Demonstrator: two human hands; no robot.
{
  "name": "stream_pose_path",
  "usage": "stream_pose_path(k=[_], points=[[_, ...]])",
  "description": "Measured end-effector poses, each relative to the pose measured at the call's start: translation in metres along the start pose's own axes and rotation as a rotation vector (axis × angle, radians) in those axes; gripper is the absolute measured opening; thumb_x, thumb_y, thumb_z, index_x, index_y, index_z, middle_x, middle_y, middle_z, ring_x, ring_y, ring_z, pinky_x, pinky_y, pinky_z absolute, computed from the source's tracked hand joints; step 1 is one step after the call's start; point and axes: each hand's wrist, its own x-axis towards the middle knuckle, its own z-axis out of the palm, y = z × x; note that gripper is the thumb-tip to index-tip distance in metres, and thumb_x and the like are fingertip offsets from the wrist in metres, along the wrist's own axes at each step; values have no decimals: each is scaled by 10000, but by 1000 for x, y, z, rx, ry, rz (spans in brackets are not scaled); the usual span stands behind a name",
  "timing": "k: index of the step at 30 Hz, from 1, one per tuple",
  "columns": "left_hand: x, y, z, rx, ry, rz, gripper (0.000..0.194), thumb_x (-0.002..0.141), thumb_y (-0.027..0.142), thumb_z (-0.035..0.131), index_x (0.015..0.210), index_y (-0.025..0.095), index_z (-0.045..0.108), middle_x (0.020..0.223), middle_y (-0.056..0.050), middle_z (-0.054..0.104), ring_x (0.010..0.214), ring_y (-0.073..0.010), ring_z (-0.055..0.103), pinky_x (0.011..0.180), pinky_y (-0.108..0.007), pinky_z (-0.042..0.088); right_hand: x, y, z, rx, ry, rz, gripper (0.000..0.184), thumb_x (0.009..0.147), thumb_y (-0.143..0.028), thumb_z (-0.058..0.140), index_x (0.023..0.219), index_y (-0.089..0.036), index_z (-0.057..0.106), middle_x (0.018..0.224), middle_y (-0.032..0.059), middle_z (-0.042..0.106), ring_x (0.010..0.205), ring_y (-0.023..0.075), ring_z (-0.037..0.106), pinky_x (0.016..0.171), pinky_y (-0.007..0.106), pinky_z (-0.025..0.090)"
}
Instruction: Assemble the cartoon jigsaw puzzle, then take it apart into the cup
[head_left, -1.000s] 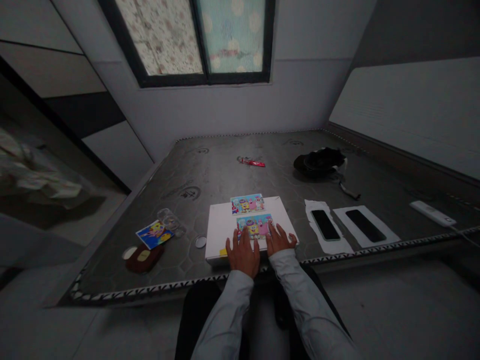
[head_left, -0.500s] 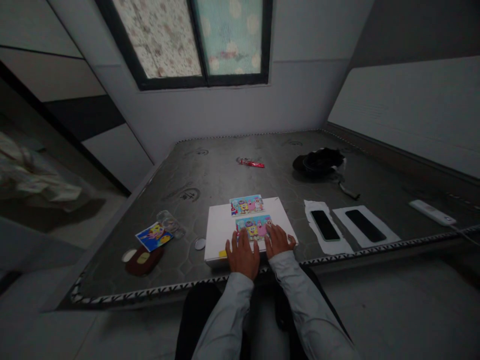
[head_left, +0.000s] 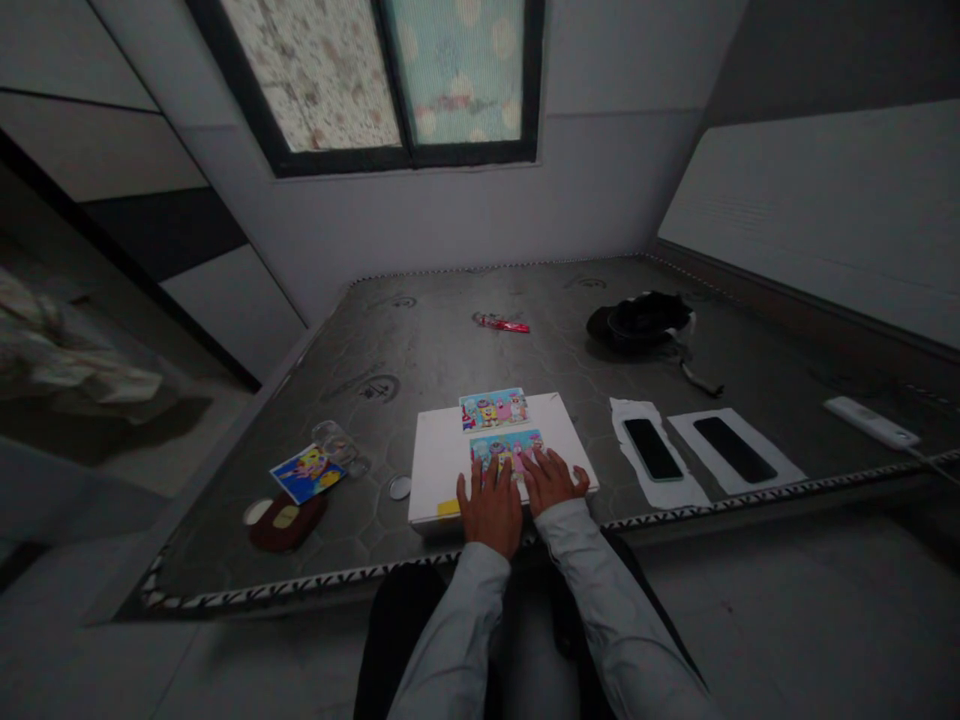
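Observation:
A white box [head_left: 437, 455] lies flat near the front edge of the grey mattress. Two colourful cartoon cards are on its lid: a farther card [head_left: 494, 410] uncovered, and a nearer card [head_left: 506, 443] partly hidden by my fingers. My left hand [head_left: 492, 508] rests with spread fingers over the nearer card's lower left part. My right hand [head_left: 553, 480] lies at that card's right end, fingers also spread and thumb out to the side. A yellow patch [head_left: 448, 508] shows at the box's front left, beside my left hand.
To the left are a cartoon picture [head_left: 307, 473], a clear plastic piece [head_left: 339, 446], a brown pouch [head_left: 287, 522] and a round silver disc [head_left: 400, 487]. Rightward lie two phones [head_left: 652, 450] on white sheets and a power strip [head_left: 871, 423]. Farther back are a dark cap [head_left: 641, 322] and a red item [head_left: 502, 324].
My left hand's fingers have shifted slightly right and spread over the nearer card. My right hand has moved a little left onto its right end. The box stays put.

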Motion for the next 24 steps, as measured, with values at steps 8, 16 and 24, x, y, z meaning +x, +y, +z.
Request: stream_pose_path(k=[8,16,24], points=[[-2,2,1,19,-3,-22,428,962,351,388,1362,323,539,1466,-25,487,1403,-282,343,1162,-583,160,2,2,2,-23,-13,26,336,1003,-357,388,1254,-435,598,1346,-32,580,1256,233,418,1019,503,121],[-2,3,0,30,1,-33,433,955,368,405,1362,312,541,1467,-16,486,1398,-294,343,1167,-587,148,1,2,-3,-3,2,38,356,1016,-377,339,1260,-441,589,1364,-52,565,1253,230,430,1012,496,134],[-1,0,1,22,2,-6,438,961,363,384,1363,289,542,1449,-41,507,1401,-277,346,1173,-569,158,2,6,-4,-5,-50,38,347,1002,-380,364,1262,-457,580,1390,-64,539,1267,225,426,1011,493,146]])
